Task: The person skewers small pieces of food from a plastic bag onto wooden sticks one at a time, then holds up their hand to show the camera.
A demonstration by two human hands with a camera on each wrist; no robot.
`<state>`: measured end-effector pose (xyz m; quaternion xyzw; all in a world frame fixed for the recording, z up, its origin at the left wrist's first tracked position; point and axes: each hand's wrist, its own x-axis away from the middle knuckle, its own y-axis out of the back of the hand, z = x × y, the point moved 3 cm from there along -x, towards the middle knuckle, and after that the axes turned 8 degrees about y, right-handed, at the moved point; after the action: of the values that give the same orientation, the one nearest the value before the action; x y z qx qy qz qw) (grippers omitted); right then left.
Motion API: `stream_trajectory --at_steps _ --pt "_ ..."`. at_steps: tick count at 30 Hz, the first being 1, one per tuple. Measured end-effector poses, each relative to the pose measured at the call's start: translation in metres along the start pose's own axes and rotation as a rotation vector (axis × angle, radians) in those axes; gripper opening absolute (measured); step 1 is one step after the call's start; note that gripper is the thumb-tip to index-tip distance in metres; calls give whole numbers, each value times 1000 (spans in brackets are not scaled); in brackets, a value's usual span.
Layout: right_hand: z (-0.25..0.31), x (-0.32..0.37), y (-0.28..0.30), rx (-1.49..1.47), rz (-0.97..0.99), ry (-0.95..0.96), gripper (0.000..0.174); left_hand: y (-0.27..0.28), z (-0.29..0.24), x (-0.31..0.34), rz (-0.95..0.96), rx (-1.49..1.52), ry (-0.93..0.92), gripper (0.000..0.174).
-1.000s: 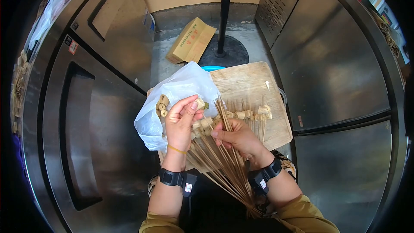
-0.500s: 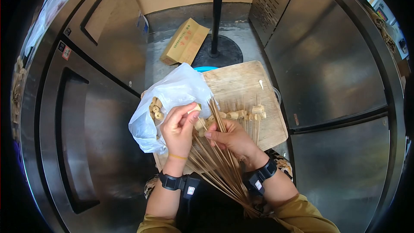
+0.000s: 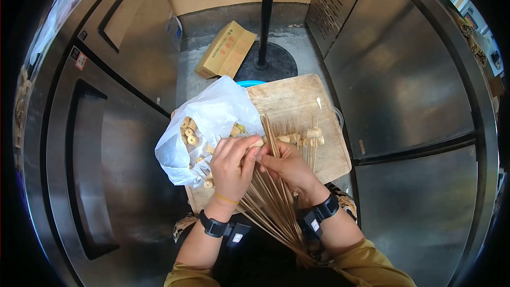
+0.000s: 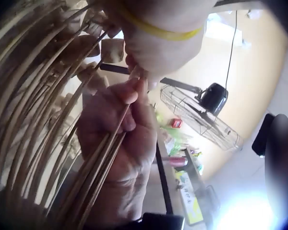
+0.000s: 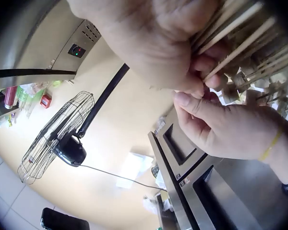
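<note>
My left hand pinches a small pale rolled piece, mostly covered by the fingertips. Its fingertips meet those of my right hand, which grips a fanned bundle of thin wooden skewers whose tips point away from me. In the right wrist view, the left thumb and fingers come together right at the right fingertips. Several skewered rolls lie on the wooden board beyond the right hand. More loose rolls sit in the white plastic bag, left of the hands.
Stainless steel cabinets stand close on the left, and another steel cabinet on the right. A cardboard box and a black pole on a round base are behind the board. Part of a blue rim shows at its far edge.
My left hand has come down and to the right with the rolled piece, from above the bag to the right fingertips. The right hand keeps its grip on the skewers.
</note>
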<state>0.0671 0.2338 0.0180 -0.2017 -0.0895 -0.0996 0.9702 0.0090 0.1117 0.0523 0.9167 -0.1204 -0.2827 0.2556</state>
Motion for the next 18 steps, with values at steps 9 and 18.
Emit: stream_trajectory --at_steps 9,18 --pt "25 9 5 -350 156 -2 22 2 12 -3 26 19 36 19" --pt "7 3 -6 -411 239 -162 20 38 64 -7 -46 399 391 9"
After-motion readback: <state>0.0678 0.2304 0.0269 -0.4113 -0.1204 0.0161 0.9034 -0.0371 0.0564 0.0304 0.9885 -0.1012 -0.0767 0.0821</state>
